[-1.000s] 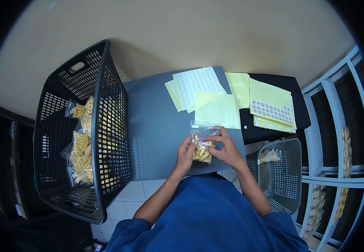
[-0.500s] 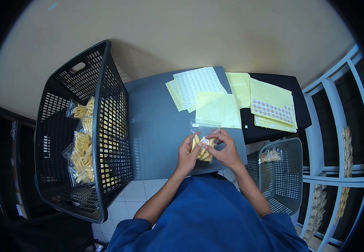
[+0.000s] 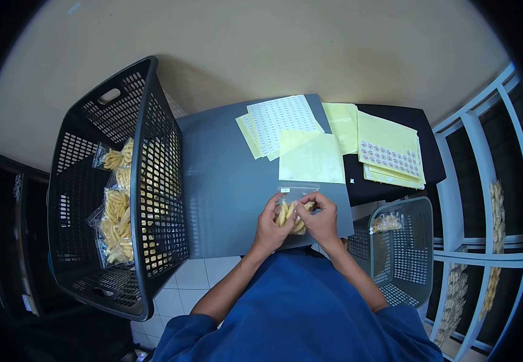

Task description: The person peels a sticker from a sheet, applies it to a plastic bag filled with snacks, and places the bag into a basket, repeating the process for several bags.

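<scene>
A clear plastic bag of pale yellow snack sticks (image 3: 284,212) is between my hands near the table's front edge. My left hand (image 3: 267,230) is closed around its left side, the thumb lying on the front. My right hand (image 3: 323,224) grips the other side, with thumb and fingertips on the bag's front. The bag's top, with a small white tag, sticks out beyond my fingers. My hands cover much of its front, so the round label there is mostly hidden.
A large dark basket (image 3: 144,181) holding several snack bags stands left. Label sheets (image 3: 282,120), a yellow backing sheet (image 3: 313,157) and round-sticker sheets (image 3: 391,157) lie on the grey table (image 3: 219,181) and black surface. A smaller basket (image 3: 415,256) with one bag stands right, beside a rack (image 3: 484,259).
My hands and the bag have moved slightly toward my body. The round label on the bag's front, visible before, is now mostly covered by my fingers.
</scene>
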